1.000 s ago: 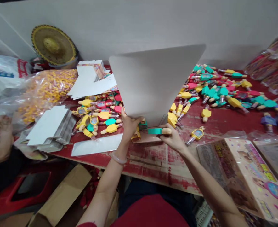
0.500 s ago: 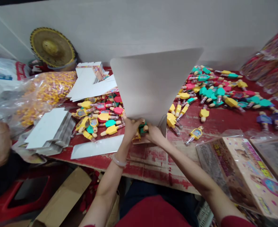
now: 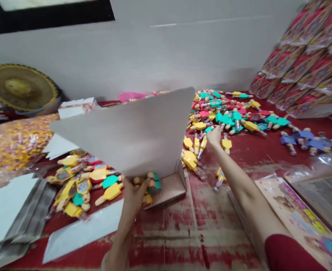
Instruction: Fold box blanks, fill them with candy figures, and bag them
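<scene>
An open cardboard box (image 3: pixel 170 189) with a tall raised lid (image 3: pixel 154 131) stands on the red table. Yellow and green toys (image 3: pixel 155 183) lie in its left part; its right part shows bare bottom. My left hand (image 3: pixel 134 194) is at the box's left end, fingers curled against the toys there. Beyond the box to the right, my right hand (image 3: pixel 214 136) is closed at the near edge of a pile of green, red and yellow toys (image 3: pixel 225 116). A green toy (image 3: pixel 209 130) shows at its fingertips; the grip itself is hard to make out.
More toys (image 3: pixel 98 174) lie left of the box, near a white card strip (image 3: pixel 84 229) and stacked flat cartons (image 3: pixel 10 207). A bag of yellow pieces (image 3: pixel 21 139) is far left. Purple toys (image 3: pixel 309 140), a printed box (image 3: pixel 301 214) and wrapped packs (image 3: pixel 309 56) are right.
My right hand has left the box and reached forward and right to the toy pile. My left hand remains at the box's left end. The view has shifted right, and the lid appears more slanted.
</scene>
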The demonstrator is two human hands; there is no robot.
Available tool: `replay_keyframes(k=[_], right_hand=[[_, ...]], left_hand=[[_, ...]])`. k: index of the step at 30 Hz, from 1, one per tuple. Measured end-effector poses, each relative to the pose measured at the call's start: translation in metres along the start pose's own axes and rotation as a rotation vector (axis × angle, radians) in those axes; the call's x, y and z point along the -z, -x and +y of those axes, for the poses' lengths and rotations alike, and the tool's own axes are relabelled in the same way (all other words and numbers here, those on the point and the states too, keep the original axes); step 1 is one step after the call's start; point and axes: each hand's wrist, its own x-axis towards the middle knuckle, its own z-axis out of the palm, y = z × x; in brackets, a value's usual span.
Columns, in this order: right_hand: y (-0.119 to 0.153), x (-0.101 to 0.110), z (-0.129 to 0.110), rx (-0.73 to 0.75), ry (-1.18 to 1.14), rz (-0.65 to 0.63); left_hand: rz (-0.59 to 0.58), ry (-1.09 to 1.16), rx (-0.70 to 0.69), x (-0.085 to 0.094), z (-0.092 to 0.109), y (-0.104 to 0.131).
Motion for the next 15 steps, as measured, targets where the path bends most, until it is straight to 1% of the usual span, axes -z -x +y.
replay_keyframes(k=[1,3,5,7,9,11,13,15], right_hand=[[-0.021,-0.009,0.003,0.033,0.056,-0.030],[-0.051,-0.027,0.012,0.165,0.170,-0.093],[-0.068,-0.042,0.026,0.275,0.296,-0.140],[-0.073,-0.050,0.042,0.293,0.330,-0.160],[-0.064,-0.051,0.055,0.269,0.312,-0.176],[-0.045,-0.044,0.062,0.233,0.291,-0.178],[-0.022,-0.033,0.063,0.173,0.271,-0.175],[0.000,-0.017,0.059,0.116,0.246,-0.193]], left_hand=[[0.014,-0.004,0.008,0.001,-0.001,0.001],[0.039,0.000,0.037,0.001,-0.004,0.004],[0.058,0.015,0.078,-0.002,-0.007,0.007],[0.089,0.023,0.097,-0.005,-0.010,0.009],[0.117,0.023,0.084,-0.009,-0.011,0.009],[0.131,0.030,0.066,-0.011,-0.011,0.008],[0.112,0.044,0.064,-0.014,-0.008,0.006],[0.083,0.066,0.059,-0.015,-0.003,0.005]])
